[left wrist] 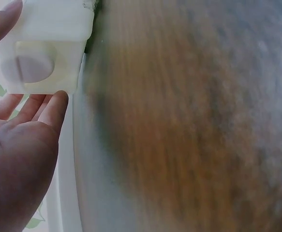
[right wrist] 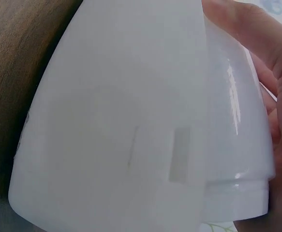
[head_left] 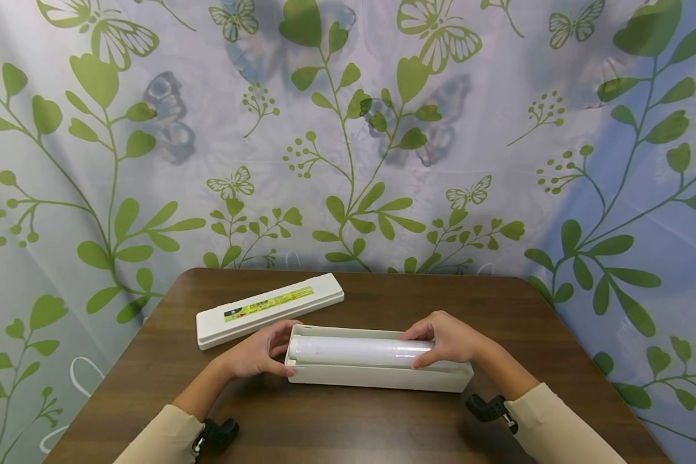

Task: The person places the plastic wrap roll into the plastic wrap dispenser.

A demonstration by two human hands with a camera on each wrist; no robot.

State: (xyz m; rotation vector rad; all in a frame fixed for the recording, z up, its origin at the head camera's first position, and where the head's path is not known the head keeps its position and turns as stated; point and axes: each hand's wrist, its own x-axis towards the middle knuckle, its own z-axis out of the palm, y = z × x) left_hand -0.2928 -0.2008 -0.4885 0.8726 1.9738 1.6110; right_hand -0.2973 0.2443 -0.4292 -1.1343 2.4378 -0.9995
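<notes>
Can't see the roll's (head_left: 354,350) right end from the head cam, the right hand (head_left: 449,338) covers it; the rest lies lengthwise in the white box (head_left: 377,376) on the table (head_left: 354,432). Print on the lid's (head_left: 275,312) label is too small to read, and the left wrist view is mostly blurry wood, with the thumb cut off at the edge. Pose-wise, the right hand comes over the box, thumb nearside, fingers on the far side, grasping the roll. Left hand (head_left: 261,351) grips the box's left end, thumb at the front corner
</notes>
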